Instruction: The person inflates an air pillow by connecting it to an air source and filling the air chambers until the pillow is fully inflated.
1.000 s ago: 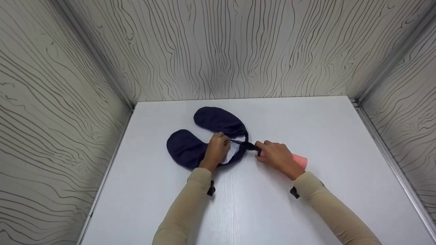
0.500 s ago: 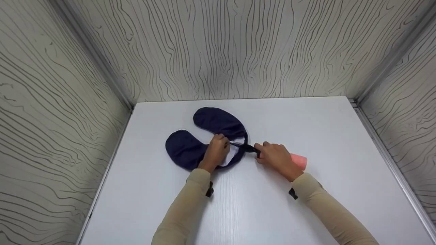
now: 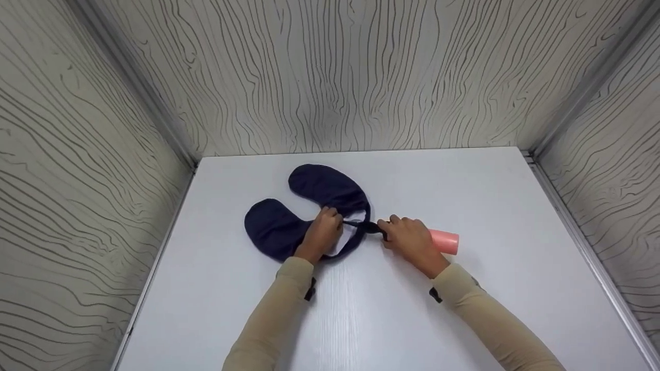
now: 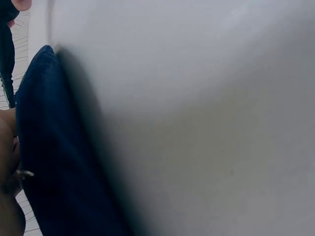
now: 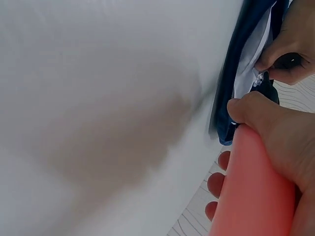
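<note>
A navy U-shaped neck pillow (image 3: 270,226) lies on the white table, its curved side toward the right. There its cover gapes and shows a white lining (image 5: 250,59). My left hand (image 3: 323,232) pinches the thin end of a narrow dark strip (image 3: 368,227) over that gap; a small clear piece (image 5: 259,78) shows at its fingertips in the right wrist view. The strip runs across the pillow's edge to my right hand (image 3: 410,242), which grips a smooth pink cylinder (image 5: 256,182). The thumb presses near the cylinder's top, where the strip meets it.
The white table (image 3: 340,330) is bounded by a wood-grain patterned back wall (image 3: 330,77) and side walls (image 3: 67,180). Grey metal rails run along the corners. Each wrist carries a small black device (image 3: 435,294) below the sleeve cuff.
Both hands keep their holds close together. The hands and pillow appear slightly farther left and lower, as the whole head view has shifted. A bit more of the pink cylinder shows.
</note>
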{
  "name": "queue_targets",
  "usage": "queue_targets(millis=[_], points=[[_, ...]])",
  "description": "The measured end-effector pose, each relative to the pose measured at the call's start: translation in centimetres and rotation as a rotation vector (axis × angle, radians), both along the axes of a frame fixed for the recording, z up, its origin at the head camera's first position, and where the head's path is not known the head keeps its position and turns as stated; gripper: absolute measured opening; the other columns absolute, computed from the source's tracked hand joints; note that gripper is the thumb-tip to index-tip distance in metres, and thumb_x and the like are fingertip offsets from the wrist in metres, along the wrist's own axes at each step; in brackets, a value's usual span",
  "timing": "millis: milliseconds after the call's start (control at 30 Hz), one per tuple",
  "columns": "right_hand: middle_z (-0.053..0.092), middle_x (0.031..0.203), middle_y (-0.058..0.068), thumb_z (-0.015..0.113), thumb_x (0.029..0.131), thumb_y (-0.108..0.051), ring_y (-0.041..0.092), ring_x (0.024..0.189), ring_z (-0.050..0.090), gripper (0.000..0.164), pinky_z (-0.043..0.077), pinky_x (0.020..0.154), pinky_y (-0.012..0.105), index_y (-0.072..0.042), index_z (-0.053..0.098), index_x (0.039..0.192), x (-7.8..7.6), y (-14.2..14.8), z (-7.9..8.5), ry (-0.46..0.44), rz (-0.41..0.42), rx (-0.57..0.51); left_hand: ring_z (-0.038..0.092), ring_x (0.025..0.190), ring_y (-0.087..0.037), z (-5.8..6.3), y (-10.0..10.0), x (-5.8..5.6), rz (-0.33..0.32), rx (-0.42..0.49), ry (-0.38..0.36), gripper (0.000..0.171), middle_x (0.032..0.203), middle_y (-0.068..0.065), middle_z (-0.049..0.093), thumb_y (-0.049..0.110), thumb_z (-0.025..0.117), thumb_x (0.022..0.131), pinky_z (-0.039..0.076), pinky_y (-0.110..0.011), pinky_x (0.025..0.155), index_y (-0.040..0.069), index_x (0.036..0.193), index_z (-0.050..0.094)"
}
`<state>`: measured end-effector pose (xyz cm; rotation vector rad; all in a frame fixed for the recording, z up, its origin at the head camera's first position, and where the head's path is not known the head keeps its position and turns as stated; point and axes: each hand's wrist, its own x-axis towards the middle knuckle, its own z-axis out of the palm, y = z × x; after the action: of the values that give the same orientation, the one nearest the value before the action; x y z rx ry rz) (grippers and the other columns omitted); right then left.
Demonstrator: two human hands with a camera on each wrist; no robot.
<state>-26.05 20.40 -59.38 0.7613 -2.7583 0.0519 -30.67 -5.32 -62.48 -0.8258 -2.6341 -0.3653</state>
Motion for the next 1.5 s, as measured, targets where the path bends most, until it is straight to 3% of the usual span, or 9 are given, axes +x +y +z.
queue_targets(millis=[367, 700, 967, 1100, 1267, 1500], points=[[0.065, 0.084, 0.014, 0.084, 0.089, -0.023, 0.033, 0.064, 0.064, 0.028, 0.051, 0.049, 0.043, -0.013, 0.064, 0.107, 0.8, -1.6, 0.1, 0.094, -0.029, 0.11, 0.062, 0.086, -0.024, -0.4, -0.7, 0.0, -0.031, -0.11, 0.115, 0.011, 0.089, -0.007, 0.069, 0.013, 0.077, 0.096, 0.058, -0.032, 0.08, 0.006, 0.087, 0.076], [0.067, 0.087, 0.014, 0.082, 0.09, -0.022, 0.033, 0.066, 0.065, 0.027, 0.053, 0.051, 0.045, -0.013, 0.066, 0.11, 0.5, -2.2, 0.2, 0.056, -0.024, 0.089, 0.062, 0.085, -0.025, -0.1, -1.1, -0.2, -0.064, -0.108, 0.114, 0.01, 0.089, -0.008, 0.069, 0.01, 0.077, 0.096, 0.058, -0.032, 0.081, 0.004, 0.087, 0.079], [0.068, 0.087, 0.014, 0.084, 0.089, -0.022, 0.034, 0.065, 0.066, 0.028, 0.053, 0.05, 0.044, -0.013, 0.066, 0.109, 0.1, -1.8, 0.5, 0.074, -0.019, 0.089, 0.063, 0.089, -0.024, 0.6, -1.0, -0.4, -0.076, -0.119, 0.057, 0.011, 0.093, -0.008, 0.071, 0.008, 0.073, 0.099, 0.058, -0.031, 0.083, 0.005, 0.092, 0.081], [0.067, 0.085, 0.014, 0.085, 0.088, -0.021, 0.034, 0.064, 0.065, 0.029, 0.052, 0.049, 0.044, -0.013, 0.065, 0.108, 0.0, -1.6, 0.4, 0.107, -0.003, 0.078, 0.062, 0.09, -0.024, 0.4, -1.2, -0.3, -0.071, -0.118, 0.087, 0.01, 0.094, -0.008, 0.069, 0.009, 0.073, 0.099, 0.057, -0.03, 0.084, 0.005, 0.093, 0.079], [0.066, 0.086, 0.014, 0.085, 0.089, -0.022, 0.034, 0.065, 0.065, 0.03, 0.052, 0.05, 0.045, -0.012, 0.065, 0.109, 0.0, -1.4, 0.5, 0.056, 0.006, 0.062, 0.063, 0.092, -0.024, 0.0, -1.6, -0.1, -0.077, -0.08, 0.143, 0.005, 0.096, -0.009, 0.068, 0.009, 0.074, 0.099, 0.057, -0.032, 0.087, 0.005, 0.096, 0.075], [0.066, 0.084, 0.013, 0.085, 0.089, -0.023, 0.032, 0.064, 0.064, 0.028, 0.052, 0.049, 0.044, -0.012, 0.067, 0.107, -0.1, -1.0, 0.6, 0.036, -0.003, 0.054, 0.064, 0.092, -0.027, 0.3, -1.3, 0.3, 0.024, 0.007, 0.063, 0.017, 0.099, -0.011, 0.069, 0.018, 0.076, 0.099, 0.058, -0.035, 0.086, 0.003, 0.107, 0.072]])
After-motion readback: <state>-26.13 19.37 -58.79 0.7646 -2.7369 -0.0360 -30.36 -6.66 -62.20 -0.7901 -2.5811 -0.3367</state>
